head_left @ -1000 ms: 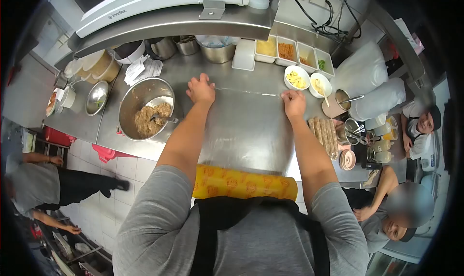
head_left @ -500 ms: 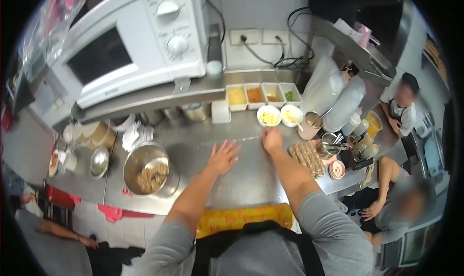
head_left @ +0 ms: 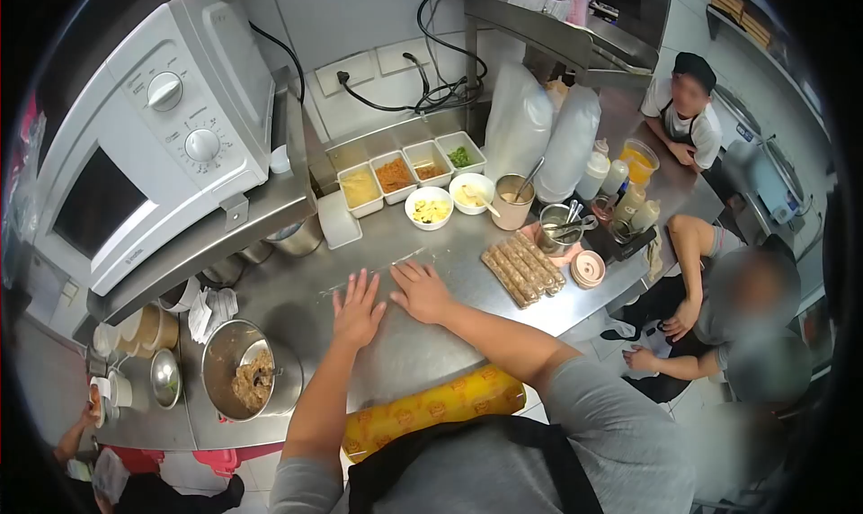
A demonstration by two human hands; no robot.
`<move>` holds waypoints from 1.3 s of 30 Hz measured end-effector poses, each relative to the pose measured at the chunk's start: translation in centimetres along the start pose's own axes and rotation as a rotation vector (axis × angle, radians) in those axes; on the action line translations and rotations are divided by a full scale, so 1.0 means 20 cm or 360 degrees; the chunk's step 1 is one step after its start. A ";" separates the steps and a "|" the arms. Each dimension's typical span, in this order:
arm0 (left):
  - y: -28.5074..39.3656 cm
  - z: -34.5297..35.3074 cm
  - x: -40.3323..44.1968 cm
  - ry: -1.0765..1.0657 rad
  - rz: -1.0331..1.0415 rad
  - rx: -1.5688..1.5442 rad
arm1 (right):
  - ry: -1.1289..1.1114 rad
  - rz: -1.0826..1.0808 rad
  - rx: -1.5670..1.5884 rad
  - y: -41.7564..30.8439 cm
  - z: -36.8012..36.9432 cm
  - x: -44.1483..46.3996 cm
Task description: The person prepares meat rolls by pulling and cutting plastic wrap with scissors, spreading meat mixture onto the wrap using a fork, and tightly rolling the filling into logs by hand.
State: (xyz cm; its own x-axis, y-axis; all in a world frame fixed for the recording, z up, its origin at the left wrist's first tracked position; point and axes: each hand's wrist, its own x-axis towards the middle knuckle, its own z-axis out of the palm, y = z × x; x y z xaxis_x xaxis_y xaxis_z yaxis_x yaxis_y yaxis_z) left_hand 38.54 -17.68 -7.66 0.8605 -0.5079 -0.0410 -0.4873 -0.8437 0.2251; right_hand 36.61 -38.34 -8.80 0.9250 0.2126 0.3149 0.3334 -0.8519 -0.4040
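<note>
My left hand [head_left: 358,312] lies flat on the steel worktop [head_left: 395,370], fingers spread. Close beside it, my right hand [head_left: 421,292] also rests palm down with its fingers apart. A thin, whitish wrinkled line [head_left: 395,264], which looks like the edge of clear film, runs by the fingertips. A yellow printed roll [head_left: 431,409] lies along the front edge, between my arms and body. Left of my hands stands a steel pot [head_left: 214,357] holding a brown minced mixture [head_left: 253,381] and a shiny scoop. Several film-wrapped rolls [head_left: 523,269] lie side by side to the right.
Trays of toppings [head_left: 395,174] and two white bowls [head_left: 429,208] stand at the back. A microwave [head_left: 153,136] sits on a shelf at left. Squeeze bottles [head_left: 593,170] and a utensil pot [head_left: 557,231] are at right. Co-workers [head_left: 688,109] are at right; another person's arm reaches in at left.
My right hand has gone from closed fingers to lying flat, nearer my left hand. The view has turned. The person at left now reaches toward the containers.
</note>
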 end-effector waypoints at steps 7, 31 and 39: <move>-0.17 -0.01 -0.42 0.0314 -0.0137 -0.0201 | -0.0215 0.0009 0.0083 0.16 -0.03 -0.17; 0.40 0.14 -1.53 0.0515 -0.0969 -0.2549 | -0.0122 0.1192 0.2269 -0.18 -0.44 -1.50; 0.31 0.28 -1.53 0.0445 -0.0735 -0.2643 | -0.1004 0.0365 -0.0314 -0.33 -0.85 -1.11</move>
State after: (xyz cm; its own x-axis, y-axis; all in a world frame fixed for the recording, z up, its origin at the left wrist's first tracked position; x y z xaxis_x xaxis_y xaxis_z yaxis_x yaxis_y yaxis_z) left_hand 8.45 -8.28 -10.43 0.9575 -0.1039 -0.2693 0.2872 0.2517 0.9242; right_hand 10.65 -45.57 1.54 0.9172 0.2033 -0.3427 0.1328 -0.9668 -0.2181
